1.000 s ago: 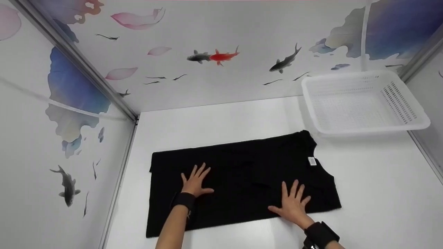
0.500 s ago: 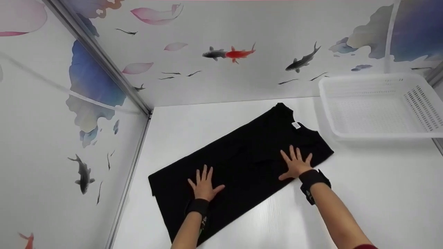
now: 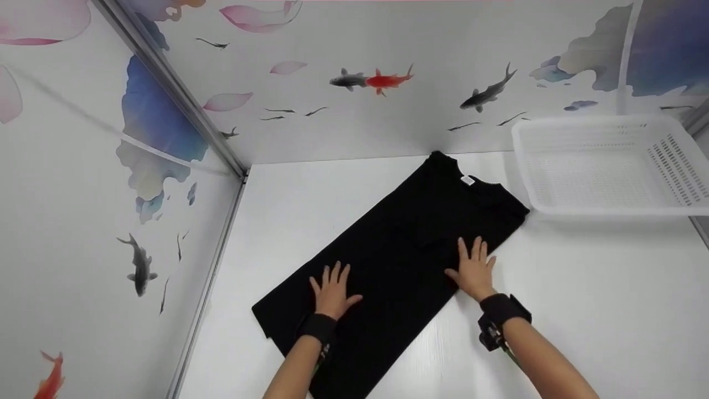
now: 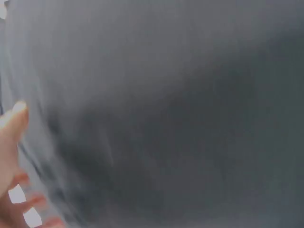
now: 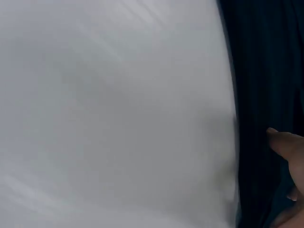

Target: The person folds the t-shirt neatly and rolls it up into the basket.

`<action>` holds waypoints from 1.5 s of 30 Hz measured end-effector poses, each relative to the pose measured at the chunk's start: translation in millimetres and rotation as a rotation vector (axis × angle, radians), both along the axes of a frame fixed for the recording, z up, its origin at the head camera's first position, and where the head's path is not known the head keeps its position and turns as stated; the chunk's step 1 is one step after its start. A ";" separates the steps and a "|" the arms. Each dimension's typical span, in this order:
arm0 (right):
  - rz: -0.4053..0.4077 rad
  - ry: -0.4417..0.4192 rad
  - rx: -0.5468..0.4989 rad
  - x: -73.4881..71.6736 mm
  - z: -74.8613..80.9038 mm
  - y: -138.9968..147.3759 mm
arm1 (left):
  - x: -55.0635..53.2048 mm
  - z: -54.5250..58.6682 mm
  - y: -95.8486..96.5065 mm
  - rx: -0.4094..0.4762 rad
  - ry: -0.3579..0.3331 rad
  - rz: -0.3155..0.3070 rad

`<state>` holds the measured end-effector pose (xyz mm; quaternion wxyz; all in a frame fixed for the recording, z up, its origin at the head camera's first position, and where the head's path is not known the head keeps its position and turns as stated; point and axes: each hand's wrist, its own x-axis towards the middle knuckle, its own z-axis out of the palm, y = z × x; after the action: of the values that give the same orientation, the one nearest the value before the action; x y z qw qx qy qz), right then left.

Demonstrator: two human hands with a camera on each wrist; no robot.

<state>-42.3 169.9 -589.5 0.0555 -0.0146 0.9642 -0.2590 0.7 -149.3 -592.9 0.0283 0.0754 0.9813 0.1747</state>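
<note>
A black T-shirt [image 3: 388,249], folded lengthwise into a long strip, lies slanted across the white table. Its neckline and a small white label [image 3: 468,180] point to the far right, and its near end runs out of the head view at the bottom. My left hand [image 3: 332,291] rests spread on the lower part of the cloth. Fingers outstretched, my right hand [image 3: 474,271] lies across the shirt's right edge below the sleeve. In the left wrist view grey-looking cloth fills most of the picture beside the thumb [image 4: 13,124]. The right wrist view shows the right thumb [image 5: 285,145] over dark cloth.
A white perforated plastic basket [image 3: 609,211] stands at the back right, close to the shirt's sleeve corner. Walls printed with fish and petals enclose the table [image 3: 598,310] at the back and left, where a metal rail [image 3: 213,282] runs along the edge.
The shirt has turned counterclockwise on the table, its neck end swinging away toward the back wall and its hem end coming nearer. Both hands stay spread on it. The head view has shifted slightly.
</note>
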 end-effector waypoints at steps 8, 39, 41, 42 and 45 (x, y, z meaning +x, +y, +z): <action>0.045 -0.124 -0.094 8.3 -6.6 -27.9 | -9.5 0.5 -43.4 0.066 -0.214 -0.091; 0.065 0.049 -0.101 51.1 -3.2 25.0 | -14.6 17.3 55.0 -0.161 -0.047 -0.229; 0.077 0.011 -0.128 58.6 -8.3 17.4 | -23.6 13.1 48.6 -0.179 -0.108 -0.301; 0.082 -0.004 -0.134 61.3 -10.5 14.4 | -25.7 10.4 46.2 -0.186 -0.144 -0.327; 0.096 -0.033 -0.128 65.7 -15.5 10.5 | -23.2 0.0 42.2 -0.180 -0.209 -0.358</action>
<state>23.4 180.4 -605.0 0.0829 -0.0599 0.9427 -0.3175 -22.6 -107.1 -592.9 0.1669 0.2270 0.9557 0.0854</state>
